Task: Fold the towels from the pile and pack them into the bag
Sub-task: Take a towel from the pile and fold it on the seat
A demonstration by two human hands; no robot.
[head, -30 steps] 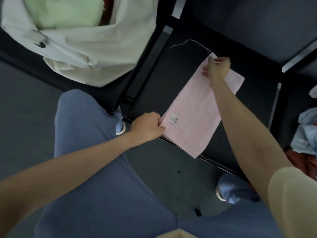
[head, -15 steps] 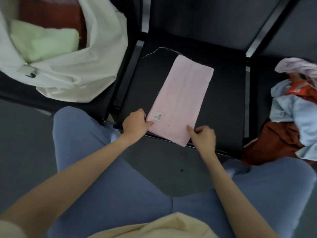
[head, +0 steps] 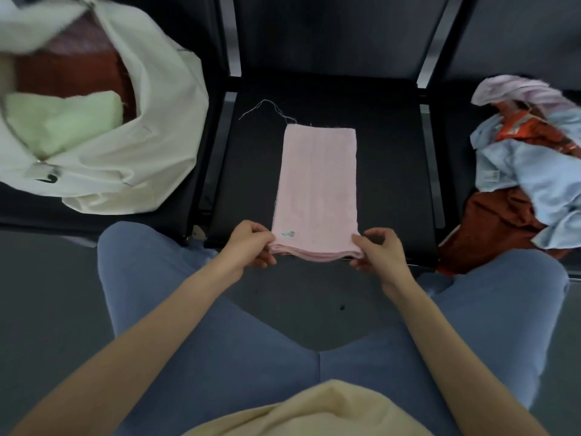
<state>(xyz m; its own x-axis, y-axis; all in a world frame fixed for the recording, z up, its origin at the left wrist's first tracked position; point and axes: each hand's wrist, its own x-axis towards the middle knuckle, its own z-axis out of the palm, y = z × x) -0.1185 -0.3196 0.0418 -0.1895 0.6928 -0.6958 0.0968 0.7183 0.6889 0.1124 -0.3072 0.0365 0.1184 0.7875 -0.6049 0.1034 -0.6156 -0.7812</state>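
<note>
Both hands have come to the near corners of the pink towel [head: 319,187], which half a second ago lay slanted and now lies straight, long side running away from the person. Left hand [head: 250,247] pinches the near left corner, thumb on top beside a small label [head: 288,234], fingers curled under the layered edge. Right hand [head: 379,250] pinches the near right corner the same way, so each grip is closed on the towel. That near edge is lifted slightly off the front of the black seat [head: 393,152]; the rest of the towel lies flat on the seat, folded in a narrow strip. A loose thread [head: 265,107] trails from its far left corner. On the seat to the left sits the white bag [head: 151,143], open, with a green towel [head: 63,121] inside and something dark red behind it. On the seat to the right lies the pile [head: 528,171] of unfolded towels, light blue, rust and pale pink, well apart from the pink towel.
</note>
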